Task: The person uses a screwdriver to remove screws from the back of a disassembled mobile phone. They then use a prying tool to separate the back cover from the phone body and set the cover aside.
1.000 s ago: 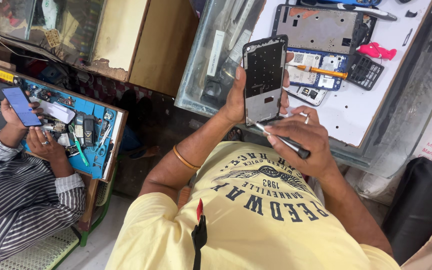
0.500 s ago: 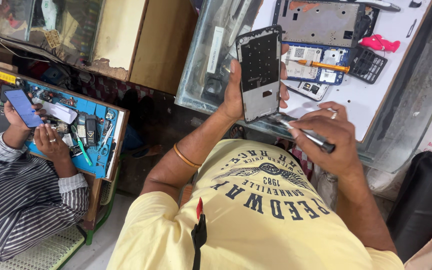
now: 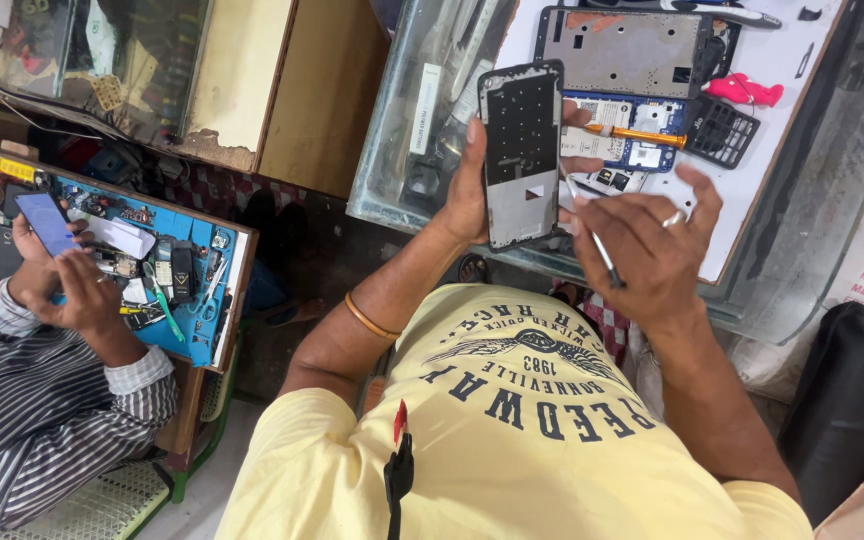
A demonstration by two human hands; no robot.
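Where fingers (image 3: 592, 215) wrap: tool (image 3: 604, 255) tip hidden

**Workbench, overhead: opened phone in hand**

Left hand (image 3: 467, 190) grips an opened phone frame (image 3: 521, 150), upright, inner side showing. Right hand (image 3: 647, 245), ring on one finger, holds a thin tool (image 3: 592, 225) just beside the frame's lower edge. On the white worktop (image 3: 772, 130): grey back panel (image 3: 627, 50), blue circuit board (image 3: 632, 150), orange-handled screwdriver (image 3: 637, 134), pink item (image 3: 744, 91). Far left, a co-worker's hands (image 3: 72, 290) hold a blue phone (image 3: 47, 222) over a blue tray (image 3: 187, 300).
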